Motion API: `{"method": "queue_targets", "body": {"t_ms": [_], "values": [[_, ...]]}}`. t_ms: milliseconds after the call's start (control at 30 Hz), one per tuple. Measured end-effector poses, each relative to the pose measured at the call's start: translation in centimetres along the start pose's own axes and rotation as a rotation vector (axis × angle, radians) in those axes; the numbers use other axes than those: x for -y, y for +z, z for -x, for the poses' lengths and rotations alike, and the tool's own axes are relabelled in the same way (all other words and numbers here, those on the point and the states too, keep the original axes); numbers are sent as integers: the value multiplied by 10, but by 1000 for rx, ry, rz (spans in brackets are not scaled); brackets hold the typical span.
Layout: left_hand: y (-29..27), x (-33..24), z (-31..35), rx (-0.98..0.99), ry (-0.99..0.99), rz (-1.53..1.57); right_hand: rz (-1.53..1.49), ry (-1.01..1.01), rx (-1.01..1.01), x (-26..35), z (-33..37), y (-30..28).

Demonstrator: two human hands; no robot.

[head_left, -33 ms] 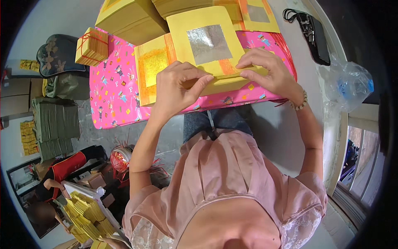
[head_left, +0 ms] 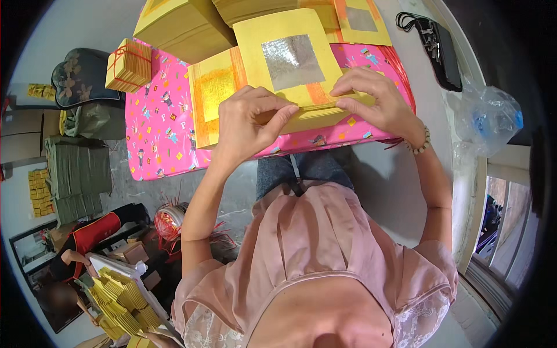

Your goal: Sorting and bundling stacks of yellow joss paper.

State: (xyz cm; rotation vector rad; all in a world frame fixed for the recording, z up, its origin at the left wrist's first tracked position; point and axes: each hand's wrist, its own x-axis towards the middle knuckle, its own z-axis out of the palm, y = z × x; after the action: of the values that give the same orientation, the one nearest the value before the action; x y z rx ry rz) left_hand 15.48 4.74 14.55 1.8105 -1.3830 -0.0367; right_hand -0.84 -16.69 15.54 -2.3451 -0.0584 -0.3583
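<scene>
In front of me, a thick stack of yellow paper lies on the table. Its top yellow paper sheet [head_left: 281, 32] carries a silver foil square and an orange stripe. My left hand [head_left: 249, 119] pinches the near edge of this sheet between thumb and fingers, left of the stripe. Right of the stripe, my right hand [head_left: 377, 101] grips the same folded edge, thumb below and fingers above. A second yellow paper pile [head_left: 238, 64] with a gold square and orange borders sits to the left, partly hidden by my left hand.
A pink patterned cloth [head_left: 156, 136] covers the table. Tall yellow paper stacks [head_left: 185, 35] stand behind, with a red-tied bundle [head_left: 129, 65] at the far left corner. A black pouch [head_left: 447, 58] and a clear plastic bag [head_left: 490, 119] lie right. A co-worker in a red vest [head_left: 96, 232] handles yellow bundles lower left.
</scene>
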Motion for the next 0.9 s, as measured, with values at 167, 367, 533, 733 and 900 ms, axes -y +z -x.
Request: {"method": "queue_targets", "body": {"t_ms": [167, 367, 533, 733, 900], "values": [[1, 2, -3, -10, -6, 4, 19, -37, -8, -4, -3, -1], [-2, -2, -4, 25, -41, -14, 43, -74, -47, -11, -2, 2], [-2, -3, -4, 10, -80, 38, 149, -90, -12, 1, -2, -2], [-9, 0, -12, 52, -61, 19, 357, -316, -105, -3, -18, 3], [-22, 18, -37, 168, -2, 200, 398, -354, -99, -3, -25, -2]]}}
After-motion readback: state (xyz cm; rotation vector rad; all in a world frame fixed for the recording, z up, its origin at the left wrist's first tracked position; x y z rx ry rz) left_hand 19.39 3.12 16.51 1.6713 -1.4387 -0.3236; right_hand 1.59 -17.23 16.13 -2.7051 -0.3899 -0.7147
